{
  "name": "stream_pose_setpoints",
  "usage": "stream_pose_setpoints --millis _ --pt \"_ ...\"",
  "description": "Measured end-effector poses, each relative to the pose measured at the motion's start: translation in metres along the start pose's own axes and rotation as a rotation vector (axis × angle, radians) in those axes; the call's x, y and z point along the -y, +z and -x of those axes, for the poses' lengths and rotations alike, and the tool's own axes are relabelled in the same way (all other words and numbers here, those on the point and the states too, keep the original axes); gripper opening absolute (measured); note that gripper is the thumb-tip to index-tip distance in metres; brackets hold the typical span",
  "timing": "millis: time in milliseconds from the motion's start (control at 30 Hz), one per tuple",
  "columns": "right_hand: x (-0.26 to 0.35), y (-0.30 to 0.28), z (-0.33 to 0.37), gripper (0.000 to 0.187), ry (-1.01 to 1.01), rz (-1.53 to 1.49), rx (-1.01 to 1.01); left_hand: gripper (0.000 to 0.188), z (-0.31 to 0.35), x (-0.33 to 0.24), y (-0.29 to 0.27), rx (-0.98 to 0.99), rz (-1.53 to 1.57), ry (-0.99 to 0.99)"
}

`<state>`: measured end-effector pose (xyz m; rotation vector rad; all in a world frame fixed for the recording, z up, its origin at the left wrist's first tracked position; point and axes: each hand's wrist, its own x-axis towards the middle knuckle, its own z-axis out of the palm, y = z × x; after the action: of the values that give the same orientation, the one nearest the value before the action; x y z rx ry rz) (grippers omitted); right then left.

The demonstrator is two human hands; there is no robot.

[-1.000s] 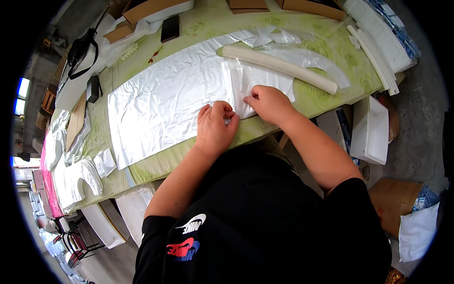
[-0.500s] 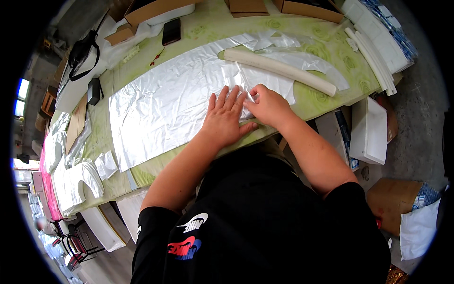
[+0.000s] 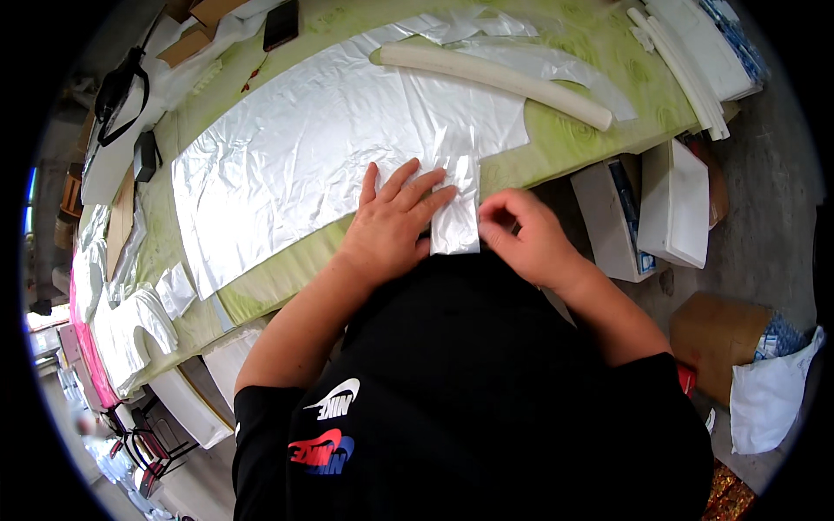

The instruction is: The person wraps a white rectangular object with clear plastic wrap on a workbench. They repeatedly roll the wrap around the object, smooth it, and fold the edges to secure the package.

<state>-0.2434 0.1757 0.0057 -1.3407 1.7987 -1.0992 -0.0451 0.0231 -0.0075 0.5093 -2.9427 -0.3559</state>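
Observation:
A large sheet of shiny, whitish plastic film [image 3: 287, 165] lies wrinkled across the green floral tabletop. Over its near right part sits a narrow, folded-looking strip of plastic film [image 3: 456, 221], reaching past the table's front edge toward my body. My left hand [image 3: 391, 217] is open, fingers spread, with its fingertips resting on the strip's left side. At the strip's lower right edge, my right hand [image 3: 530, 239] is closed, thumb and forefinger pinching the border. Beyond both hands, a long cream-coloured roll or tube [image 3: 495, 82] lies slantwise on the film.
A phone [image 3: 281, 24] and a black strapped bag [image 3: 117, 91] are at the far left. Near them stands a small black box [image 3: 147, 156]. White tubes [image 3: 682, 74] lie along the right end. Below the table are white bins [image 3: 678, 204] and a cardboard box [image 3: 717, 347].
The narrow strip now extends toward me over the table edge. My right hand has moved right and nearer, to its edge; my left hand's fingers have spread. The view has shifted.

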Motion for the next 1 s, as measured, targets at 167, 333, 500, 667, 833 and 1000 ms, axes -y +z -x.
stream_pose_setpoints --millis 167,333,500,667,833,1000 --pt "-0.021 -0.013 -0.026 0.034 -0.593 0.446 -0.103 0.063 -0.007 0.002 0.006 -0.059 0.064 -0.009" --pt "-0.027 -0.013 -0.034 0.029 -0.590 0.476 -0.071 0.046 -0.012 -0.001 0.010 -0.121 0.148 -0.096" --pt "-0.038 -0.001 -0.046 0.015 -0.537 0.501 -0.237 0.016 -0.026 -0.002 0.019 -0.327 0.171 -0.178" --pt "-0.036 0.011 -0.052 0.015 -0.461 0.599 -0.375 0.019 -0.039 0.000 0.018 -0.357 0.111 -0.210" --pt "-0.034 0.017 -0.054 0.014 -0.405 0.659 -0.412 0.020 -0.044 0.000 0.018 -0.365 0.028 -0.215" --pt "-0.031 0.015 -0.058 0.014 -0.336 0.725 -0.358 0.039 -0.048 0.002 0.019 -0.331 0.062 -0.196"
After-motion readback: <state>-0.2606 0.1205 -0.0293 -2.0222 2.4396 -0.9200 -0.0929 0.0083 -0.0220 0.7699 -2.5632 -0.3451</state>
